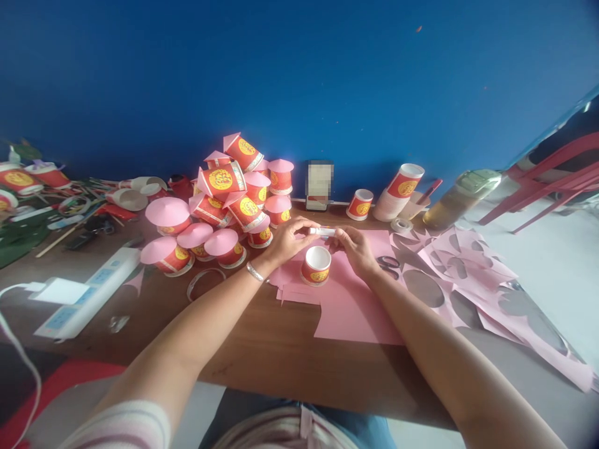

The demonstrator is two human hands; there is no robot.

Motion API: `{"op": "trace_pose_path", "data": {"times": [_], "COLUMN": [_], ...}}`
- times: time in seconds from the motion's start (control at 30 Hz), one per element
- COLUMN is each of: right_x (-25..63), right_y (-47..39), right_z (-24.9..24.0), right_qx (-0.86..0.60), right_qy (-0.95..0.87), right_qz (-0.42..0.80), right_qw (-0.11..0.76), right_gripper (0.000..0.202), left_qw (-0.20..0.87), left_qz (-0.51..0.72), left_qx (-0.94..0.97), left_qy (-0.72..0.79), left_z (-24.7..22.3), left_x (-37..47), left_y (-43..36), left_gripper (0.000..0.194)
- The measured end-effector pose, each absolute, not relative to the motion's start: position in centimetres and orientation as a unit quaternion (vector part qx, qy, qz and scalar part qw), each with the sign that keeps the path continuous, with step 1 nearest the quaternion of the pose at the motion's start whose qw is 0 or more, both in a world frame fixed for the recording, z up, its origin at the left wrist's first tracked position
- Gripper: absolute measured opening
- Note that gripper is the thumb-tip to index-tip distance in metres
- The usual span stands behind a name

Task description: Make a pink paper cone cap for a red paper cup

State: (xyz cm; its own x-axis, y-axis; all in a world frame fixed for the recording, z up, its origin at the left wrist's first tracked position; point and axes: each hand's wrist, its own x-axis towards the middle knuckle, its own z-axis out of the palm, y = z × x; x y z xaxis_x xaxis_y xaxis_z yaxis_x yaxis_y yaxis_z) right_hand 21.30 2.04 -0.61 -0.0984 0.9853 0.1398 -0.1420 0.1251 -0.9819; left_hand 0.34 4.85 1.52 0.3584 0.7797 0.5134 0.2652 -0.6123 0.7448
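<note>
Between my two hands is a small white tube, possibly a glue stick point(324, 231), held level above the pink paper. My left hand point(292, 240) pinches its left end, and my right hand point(354, 247) grips its right end. Just below them an open red and white paper cup point(316, 267) with a yellow emblem stands upright on the pink paper sheets point(350, 312). Black-handled scissors point(389, 267) lie to the right of my right hand, partly hidden by my forearm.
Several red cups with pink cone tops point(221, 181) are piled at the left. A power strip point(91, 293) lies nearer me. Behind stand a phone-like device point(319, 186), a single cup point(359, 204), stacked cups point(399, 192) and a bottle point(461, 198). Cut pink scraps point(472, 268) cover the right.
</note>
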Motion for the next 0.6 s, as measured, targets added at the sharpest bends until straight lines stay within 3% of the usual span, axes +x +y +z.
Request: {"op": "trace_pose_path", "data": {"times": [0.3,0.6], "right_x": [21.44,21.49], "right_y": [1.89,1.52], "right_z": [-0.28,-0.10], "right_qx": [-0.414,-0.452], "right_qy": [-0.540,-0.598], "right_qz": [0.537,0.433], "right_qw": [0.498,0.501], "right_gripper": [0.057,0.064], "left_qw": [0.304,0.289], "left_qz": [0.449,0.440], "left_qx": [0.767,0.782], "left_qy": [0.343,0.333], "left_z": [2.07,2.30], "left_x": [0.35,0.30], "left_y": [4.55,4.56], "left_gripper": [0.018,0.017]}}
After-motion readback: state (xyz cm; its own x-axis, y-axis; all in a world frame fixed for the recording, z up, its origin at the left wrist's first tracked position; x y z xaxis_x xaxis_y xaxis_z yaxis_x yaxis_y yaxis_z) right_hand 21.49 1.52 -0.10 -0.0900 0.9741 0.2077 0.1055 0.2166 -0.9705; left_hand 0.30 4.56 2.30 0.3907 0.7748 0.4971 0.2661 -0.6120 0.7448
